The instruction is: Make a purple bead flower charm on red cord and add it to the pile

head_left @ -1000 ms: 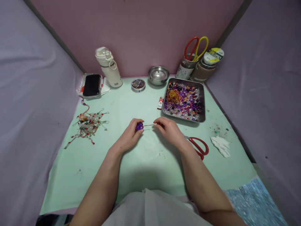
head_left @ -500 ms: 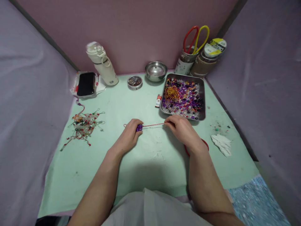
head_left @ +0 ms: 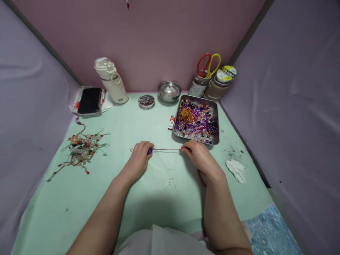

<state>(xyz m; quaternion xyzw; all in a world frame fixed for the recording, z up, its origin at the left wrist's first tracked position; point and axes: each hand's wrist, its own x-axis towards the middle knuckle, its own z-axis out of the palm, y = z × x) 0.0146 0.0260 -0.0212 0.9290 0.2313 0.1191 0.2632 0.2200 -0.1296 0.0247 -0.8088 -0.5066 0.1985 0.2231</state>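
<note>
In my head view, I see the left hand curled closely around purple beads, partly showing, and the right hand pinching a red cord that runs taut between both hands. The bead tray sits just beyond the right hand; tangled bead strings lie on the surface, well left of the left hand

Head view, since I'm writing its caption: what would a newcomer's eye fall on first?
Probably the metal tray of bright mixed beads, just beyond the right hand. Next, the red thread, stretched straight at center between that hand's fingers and the left hand, which holds purple beads. Then the tangled heap of beaded strands on the table's left side.
</note>
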